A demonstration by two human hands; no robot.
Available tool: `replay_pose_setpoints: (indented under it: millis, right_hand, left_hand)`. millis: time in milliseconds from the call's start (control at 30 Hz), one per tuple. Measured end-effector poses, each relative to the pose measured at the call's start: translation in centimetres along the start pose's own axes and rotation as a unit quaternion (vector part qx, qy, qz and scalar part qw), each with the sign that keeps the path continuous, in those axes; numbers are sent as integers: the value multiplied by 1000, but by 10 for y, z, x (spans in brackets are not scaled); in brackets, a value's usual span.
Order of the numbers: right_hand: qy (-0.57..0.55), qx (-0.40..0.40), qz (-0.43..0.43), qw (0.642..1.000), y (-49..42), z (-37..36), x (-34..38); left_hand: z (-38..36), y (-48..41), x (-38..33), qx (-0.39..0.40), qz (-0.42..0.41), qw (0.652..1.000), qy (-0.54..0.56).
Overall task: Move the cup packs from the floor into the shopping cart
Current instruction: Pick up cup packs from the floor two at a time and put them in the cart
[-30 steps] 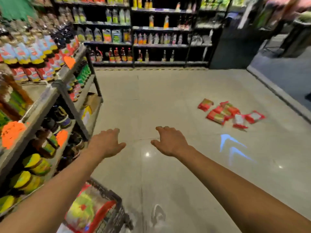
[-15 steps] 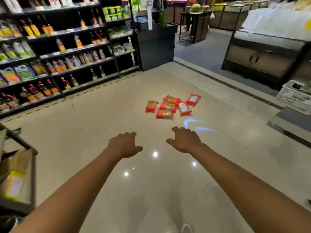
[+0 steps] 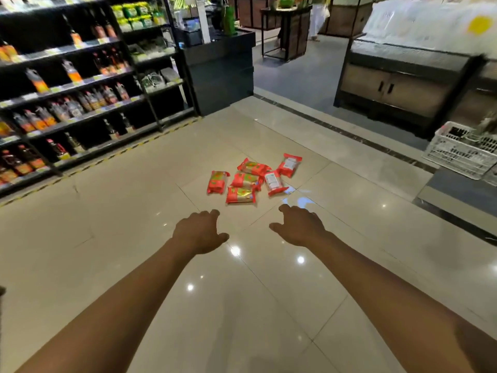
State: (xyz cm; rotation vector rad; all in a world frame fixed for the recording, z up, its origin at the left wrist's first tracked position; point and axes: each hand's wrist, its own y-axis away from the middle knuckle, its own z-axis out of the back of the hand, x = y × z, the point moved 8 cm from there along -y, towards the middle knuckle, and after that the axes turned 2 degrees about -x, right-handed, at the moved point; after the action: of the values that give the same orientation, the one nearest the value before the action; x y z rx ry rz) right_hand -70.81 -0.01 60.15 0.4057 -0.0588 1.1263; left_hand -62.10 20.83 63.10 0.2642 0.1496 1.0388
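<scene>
Several red cup packs [image 3: 251, 181] lie in a loose cluster on the beige tiled floor ahead of me. The nearest pack [image 3: 240, 194] lies flat, just beyond my fingertips. My left hand [image 3: 199, 231] is stretched forward, palm down, fingers loosely curled and holding nothing. My right hand [image 3: 298, 226] reaches forward beside it, fingers apart, also holding nothing. Both hands hover short of the packs without touching them. The shopping cart is out of view.
Dark shelves of bottles [image 3: 70, 98] run along the left. A black counter [image 3: 220, 68] stands behind the packs. A white plastic crate [image 3: 460, 152] sits at the right by a dark display cabinet [image 3: 398, 87]. A dark floor strip [image 3: 349, 134] borders the tiles.
My view has swung right, away from the cart and shelf, which have left the frame. The cup packs now lie centred and closer. Both hands stay extended and empty.
</scene>
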Motion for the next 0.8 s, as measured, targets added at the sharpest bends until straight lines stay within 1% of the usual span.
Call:
replay_pose_setpoints:
  millis: [133, 300, 533, 700, 800]
  right_hand:
    - [-2, 5, 3, 1000, -71, 10, 8]
    - [7, 5, 3, 1000, -177, 27, 27]
    - [27, 18, -50, 998, -317, 75, 35]
    - [15, 34, -80, 996, -400, 93, 31]
    - [7, 46, -84, 995, -455, 98, 26]
  left_hand:
    - [7, -71, 13, 14, 2, 1000, -2]
    - [22, -187, 42, 16, -8, 1000, -7]
    - [59, -353, 70, 27, -37, 999, 23]
    - [75, -444, 73, 43, -60, 997, 16]
    - [81, -501, 77, 49, -60, 997, 13]
